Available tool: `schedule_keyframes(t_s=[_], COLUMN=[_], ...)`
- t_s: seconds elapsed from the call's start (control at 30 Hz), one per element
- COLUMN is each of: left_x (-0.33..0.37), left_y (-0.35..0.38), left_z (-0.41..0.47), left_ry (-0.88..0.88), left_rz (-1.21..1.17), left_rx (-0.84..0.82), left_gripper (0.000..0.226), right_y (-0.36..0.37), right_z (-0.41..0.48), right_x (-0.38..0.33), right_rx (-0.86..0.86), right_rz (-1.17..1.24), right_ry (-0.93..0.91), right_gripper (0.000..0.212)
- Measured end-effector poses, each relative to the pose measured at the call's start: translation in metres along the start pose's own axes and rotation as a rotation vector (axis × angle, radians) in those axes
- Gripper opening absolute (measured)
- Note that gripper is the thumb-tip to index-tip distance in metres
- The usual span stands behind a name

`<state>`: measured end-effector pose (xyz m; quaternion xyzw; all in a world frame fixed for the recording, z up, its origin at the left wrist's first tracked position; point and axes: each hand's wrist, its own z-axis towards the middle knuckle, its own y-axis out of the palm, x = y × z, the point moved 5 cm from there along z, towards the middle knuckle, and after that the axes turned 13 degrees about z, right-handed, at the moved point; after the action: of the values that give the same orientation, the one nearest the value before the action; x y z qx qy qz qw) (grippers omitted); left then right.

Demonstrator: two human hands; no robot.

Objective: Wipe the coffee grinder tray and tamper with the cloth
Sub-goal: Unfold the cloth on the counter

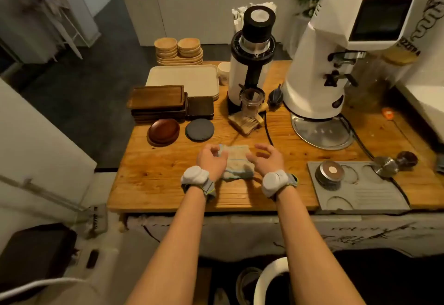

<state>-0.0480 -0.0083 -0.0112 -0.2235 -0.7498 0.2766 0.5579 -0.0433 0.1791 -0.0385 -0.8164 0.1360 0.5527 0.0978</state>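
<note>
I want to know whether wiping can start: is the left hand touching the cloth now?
Touching. The head view shows the left hand resting on the left edge of the cloth, fingertips curled onto it. The right hand hovers open beside it.

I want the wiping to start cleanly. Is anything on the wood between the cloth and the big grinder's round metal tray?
Only a black power cable crosses the wood between the folded beige cloth and the round silver grinder tray. It lies flat, so lifting the cloth clears it.
</note>
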Motion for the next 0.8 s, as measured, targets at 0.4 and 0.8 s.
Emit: schedule_keyframes(t_s=[0.4, 0.8], left_x=[-0.026, -0.010], left_y=[0.019, 0.010], left_z=[0.019, 0.019], left_ry=[-0.096, -0.014], left_rz=[0.117, 0.147], left_rx=[-0.024, -0.047], left_gripper=[0.037, 0.029], right_y=[0.016, 0.019], right_z=[-0.006, -0.018], right_x=[0.011, 0.014], right_rx=[0.018, -0.015], right_rz=[-0.207, -0.091], right_ry=[0.034, 0.125], right_gripper=[0.033, 0.015])
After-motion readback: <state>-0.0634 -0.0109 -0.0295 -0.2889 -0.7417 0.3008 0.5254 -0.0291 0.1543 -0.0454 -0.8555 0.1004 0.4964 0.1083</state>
